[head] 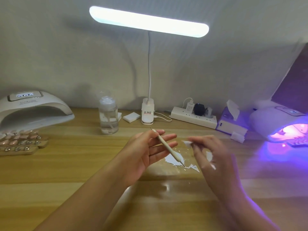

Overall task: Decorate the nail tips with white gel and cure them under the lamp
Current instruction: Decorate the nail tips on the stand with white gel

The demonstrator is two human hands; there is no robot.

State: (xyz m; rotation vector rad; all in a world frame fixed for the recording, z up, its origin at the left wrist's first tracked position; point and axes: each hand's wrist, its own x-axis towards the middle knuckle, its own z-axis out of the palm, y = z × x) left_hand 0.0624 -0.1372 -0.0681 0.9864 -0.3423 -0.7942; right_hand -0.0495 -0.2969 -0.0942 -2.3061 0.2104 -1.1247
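Two bare arms come up from the bottom edge over the wooden table [50,172]. The left hand [150,150] has its palm turned up, and its long fingers are straight and a little spread. Its thumb and first finger pinch a thin white tool [166,145]. The tool is tilted and has a sharp metal tip at each end. One tip points up and away. The other points down at a white smear [171,160] on a shiny clear sheet [175,177] lying on the table. Small gold specks lie around the smear. The right hand [215,157] is blurry. Its fingertips pinch a small white scrap [187,143] just beside the tool.

The nail tips [21,140] are far to the left, well apart from both hands. They are small, pale pink and shiny, and they sit in rows on wooden sticks. Some have tiny sparkly bits on them.

Just behind them stands a white curing lamp [33,110] with a lit screen on top. At the far right, a second curing lamp [280,120] glows purple inside. Along the back are a clear bottle [108,117], a bright desk lamp [150,22], a power strip [193,117] and a tissue box [230,120].
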